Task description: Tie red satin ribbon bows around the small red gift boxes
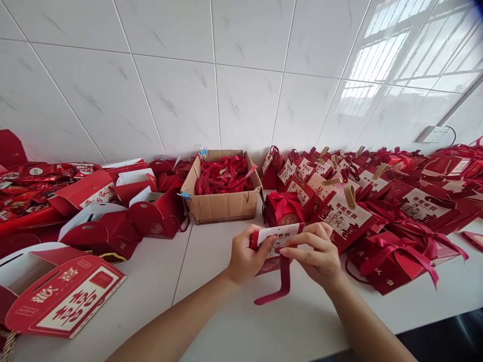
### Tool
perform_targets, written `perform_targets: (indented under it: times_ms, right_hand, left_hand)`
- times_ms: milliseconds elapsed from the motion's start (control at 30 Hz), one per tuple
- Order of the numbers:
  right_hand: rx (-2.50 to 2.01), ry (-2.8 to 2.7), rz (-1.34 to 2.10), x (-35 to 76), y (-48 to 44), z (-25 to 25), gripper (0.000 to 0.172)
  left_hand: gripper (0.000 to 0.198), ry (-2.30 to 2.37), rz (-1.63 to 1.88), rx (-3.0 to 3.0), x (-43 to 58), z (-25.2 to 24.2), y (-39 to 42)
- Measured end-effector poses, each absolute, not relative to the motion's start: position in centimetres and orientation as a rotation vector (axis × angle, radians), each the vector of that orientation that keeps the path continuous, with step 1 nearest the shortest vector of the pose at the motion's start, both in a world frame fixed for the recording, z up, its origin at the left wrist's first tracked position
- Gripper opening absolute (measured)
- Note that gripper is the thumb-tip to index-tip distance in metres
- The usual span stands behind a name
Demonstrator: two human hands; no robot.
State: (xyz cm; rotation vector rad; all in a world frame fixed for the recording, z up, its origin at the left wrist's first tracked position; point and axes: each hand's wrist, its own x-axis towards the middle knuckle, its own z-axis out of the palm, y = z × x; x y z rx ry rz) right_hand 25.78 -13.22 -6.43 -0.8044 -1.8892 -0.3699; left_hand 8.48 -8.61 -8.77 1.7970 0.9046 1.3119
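Observation:
In the head view, my left hand (245, 254) is closed on the left side of a small red and white gift box (278, 232), its thumb pressed across the printed front. At the box's right side is my right hand (317, 251), with thumb and fingers pinching a dark red ribbon strap (286, 279). The strap hangs down in front of the box, and its loose end bends left above the table. Part of the box's front is hidden behind my fingers.
A cardboard carton (222, 207) of red ribbons stands at the wall. Open red boxes (158, 213) sit left, near a big open box (71, 296). Several finished gift boxes (341, 216) crowd the right, with a ribbon-tied box (392, 261) in front. The white table (151, 296) ends lower right.

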Motion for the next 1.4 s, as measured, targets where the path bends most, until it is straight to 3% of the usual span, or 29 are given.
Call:
perform_targets:
  times_ms: [433, 733, 867, 1000, 1133, 1400]
  right_hand:
    - [-0.557, -1.800, 0.125, 26.7, -12.6, -6.8, 0.031]
    - [-0.606, -1.960, -0.151, 26.0, -12.2, -7.0, 0.021]
    - [-0.603, -1.987, -0.191, 26.1, -12.2, -6.8, 0.021]
    - [-0.616, -1.980, -0.204, 25.9, -12.2, -6.9, 0.019]
    - [-0.616, -1.953, -0.202, 25.7, -12.2, -7.2, 0.019]
    - [-0.619, -1.935, -0.236, 25.3, -12.3, -6.8, 0.023]
  left_hand:
    - [0.030, 0.863, 1.165, 1.635, 8.7, -8.1, -8.3]
    - [0.024, 0.713, 0.936, 1.684, 7.9, -6.2, -7.5]
    - [0.040, 0.562, 1.074, 1.941, 6.9, -4.3, -7.1]
    - [0.018, 0.552, 1.092, 2.625, 6.0, -1.9, -7.8]
    - [0.023, 0.480, 0.888, 2.943, 5.6, -0.9, -8.4]
    - [0.020, 0.439, 0.806, 2.958, 5.6, -1.1, -7.9]
